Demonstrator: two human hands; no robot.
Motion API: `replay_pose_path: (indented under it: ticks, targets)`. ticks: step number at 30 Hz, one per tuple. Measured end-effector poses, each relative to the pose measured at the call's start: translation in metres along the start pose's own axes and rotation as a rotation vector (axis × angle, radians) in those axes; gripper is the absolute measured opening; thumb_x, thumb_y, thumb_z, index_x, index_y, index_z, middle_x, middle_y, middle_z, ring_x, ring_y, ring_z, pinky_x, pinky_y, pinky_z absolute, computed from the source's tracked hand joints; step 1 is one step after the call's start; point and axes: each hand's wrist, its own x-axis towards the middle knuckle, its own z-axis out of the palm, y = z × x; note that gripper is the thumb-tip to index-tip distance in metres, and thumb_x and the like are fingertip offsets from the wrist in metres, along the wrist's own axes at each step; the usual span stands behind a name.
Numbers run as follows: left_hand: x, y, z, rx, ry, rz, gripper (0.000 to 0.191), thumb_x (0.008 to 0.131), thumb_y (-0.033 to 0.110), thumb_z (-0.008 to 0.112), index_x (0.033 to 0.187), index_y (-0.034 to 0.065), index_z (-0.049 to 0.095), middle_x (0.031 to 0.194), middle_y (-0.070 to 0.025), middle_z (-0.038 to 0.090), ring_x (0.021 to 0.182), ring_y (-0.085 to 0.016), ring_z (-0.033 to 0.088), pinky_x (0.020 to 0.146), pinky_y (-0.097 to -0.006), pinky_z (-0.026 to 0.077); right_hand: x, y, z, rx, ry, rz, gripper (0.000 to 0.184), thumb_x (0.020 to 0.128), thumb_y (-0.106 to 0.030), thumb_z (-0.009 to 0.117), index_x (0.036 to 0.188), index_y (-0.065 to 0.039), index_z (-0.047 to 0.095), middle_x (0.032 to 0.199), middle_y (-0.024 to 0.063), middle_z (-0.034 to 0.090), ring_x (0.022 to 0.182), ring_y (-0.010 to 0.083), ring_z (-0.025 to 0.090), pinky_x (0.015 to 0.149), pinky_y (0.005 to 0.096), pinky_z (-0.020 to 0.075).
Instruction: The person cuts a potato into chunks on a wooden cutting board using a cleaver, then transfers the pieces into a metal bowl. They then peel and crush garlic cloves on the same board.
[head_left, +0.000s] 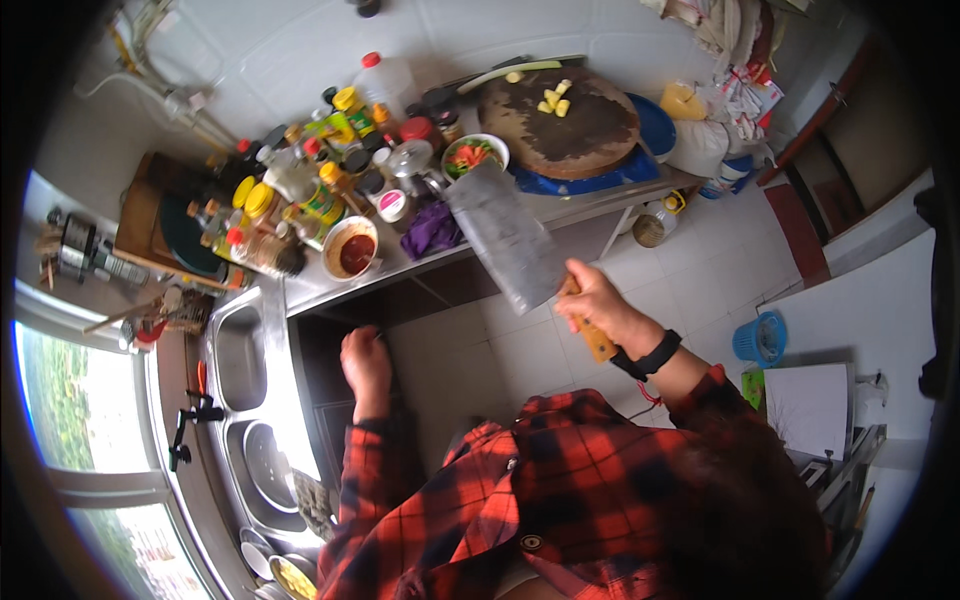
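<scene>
My right hand (602, 302) grips the wooden handle of a Chinese cleaver (504, 232). Its broad grey blade points up and left, past the edge of the steel counter. A round wooden chopping board (525, 139) lies beyond the blade, with several pale yellow chunks of food (555, 100) on top. Overlapped by the blade's far end in this view is a white bowl (504, 146) of green and red cut vegetables. My left hand (365, 367) hangs near the sink-side counter, fingers curled; its inner side is hidden.
Seasoning bottles and jars (322, 172) crowd the counter's back left. A bowl of red sauce (358, 253) and a purple cloth (433, 229) lie along its front edge. A double steel sink (251, 410) stands at left. A blue basket (760, 339) is at right.
</scene>
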Motion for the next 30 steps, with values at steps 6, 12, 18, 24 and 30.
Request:
replay_pose_path:
  ticks: [6, 12, 18, 24, 30]
  targets:
    - [0.101, 0.177, 0.154, -0.221, -0.331, 0.277, 0.021, 0.078, 0.004, 0.066, 0.099, 0.0052, 0.068, 0.101, -0.0178, 0.064, 0.095, -0.040, 0.061, 0.085, -0.0472, 0.051, 0.027, 0.010, -0.144, 0.042, 0.399, 0.003, 0.026, 0.077, 0.002, 0.066, 0.092, -0.005, 0.046, 0.070, 0.0061, 0.054, 0.047, 0.0159, 0.053, 0.042, 0.0305, 0.0464]
    - [0.151, 0.294, 0.278, -0.330, -0.486, 0.354, 0.028, 0.080, 0.009, 0.066, 0.107, 0.0044, 0.066, 0.112, -0.0191, 0.062, 0.107, -0.040, 0.058, 0.096, -0.0465, 0.048, 0.093, -0.002, -0.252, -0.062, 0.582, 0.060, 0.025, 0.075, 0.002, 0.065, 0.094, -0.005, 0.051, 0.072, 0.0061, 0.055, 0.055, 0.0154, 0.054, 0.043, 0.0320, 0.0479]
    - [0.215, 0.338, 0.350, -0.317, -0.510, 0.261, 0.039, 0.077, 0.008, 0.066, 0.116, 0.0056, 0.061, 0.116, -0.0179, 0.056, 0.107, -0.041, 0.053, 0.094, -0.0472, 0.048, 0.189, -0.066, -0.317, -1.102, 0.674, 0.029, 0.026, 0.079, -0.006, 0.065, 0.101, -0.002, 0.051, 0.080, 0.0201, 0.064, 0.070, 0.0353, 0.066, 0.058, 0.0470, 0.0530]
    - [0.252, 0.336, 0.386, -0.254, -0.363, 0.162, 0.050, 0.075, 0.008, 0.069, 0.123, 0.0020, 0.056, 0.125, -0.0202, 0.051, 0.114, -0.041, 0.049, 0.100, -0.0484, 0.043, 0.280, -0.106, -0.341, -1.594, 0.490, -0.077, 0.020, 0.083, -0.002, 0.058, 0.102, -0.002, 0.051, 0.082, 0.0252, 0.067, 0.080, 0.0462, 0.067, 0.069, 0.0543, 0.0530]
    - [0.273, 0.330, 0.409, -0.270, -0.211, 0.026, 0.058, 0.084, 0.015, 0.072, 0.134, -0.0014, 0.046, 0.131, -0.0243, 0.048, 0.118, -0.045, 0.046, 0.104, -0.0508, 0.040, 0.295, -0.113, -0.361, -1.676, 0.170, -0.373, 0.016, 0.083, -0.002, 0.058, 0.098, -0.003, 0.051, 0.074, 0.0211, 0.063, 0.069, 0.0422, 0.065, 0.062, 0.0502, 0.0515]
